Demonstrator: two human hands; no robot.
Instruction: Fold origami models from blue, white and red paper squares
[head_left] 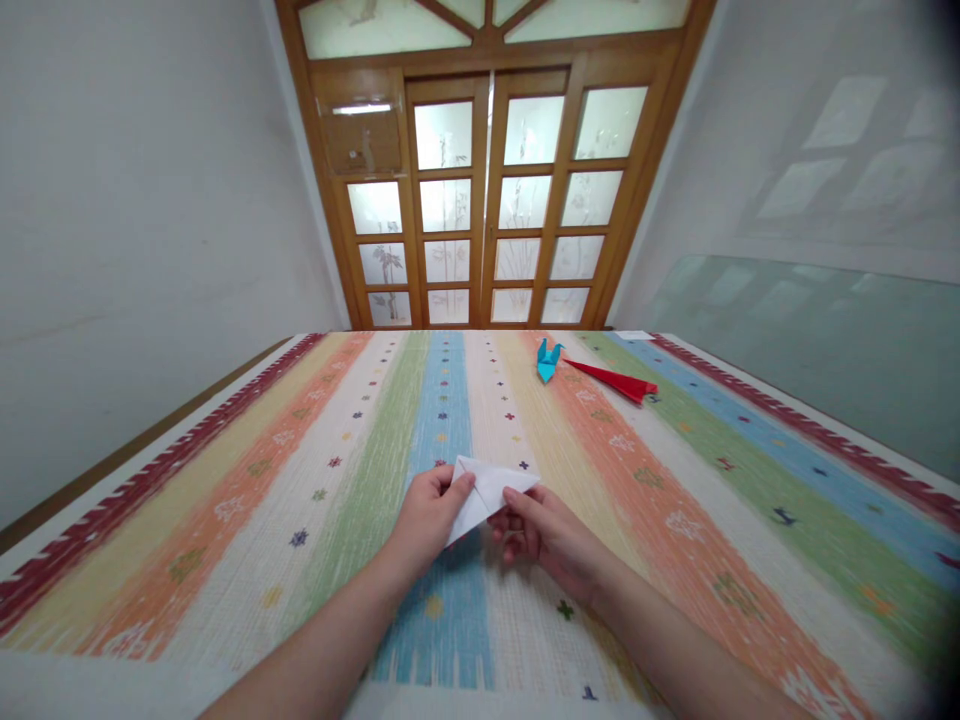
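Both hands, left hand (429,515) and right hand (541,532), pinch white paper (487,490) (folded), forearms converging.

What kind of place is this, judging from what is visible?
Probably a room in a home. A wooden door with frosted glass panes stands behind a table under a striped woven cloth, where both hands fold white paper and a blue paper crane sits.

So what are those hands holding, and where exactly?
A folded white paper: left hand pinches its left edge, right hand its right lower edge.
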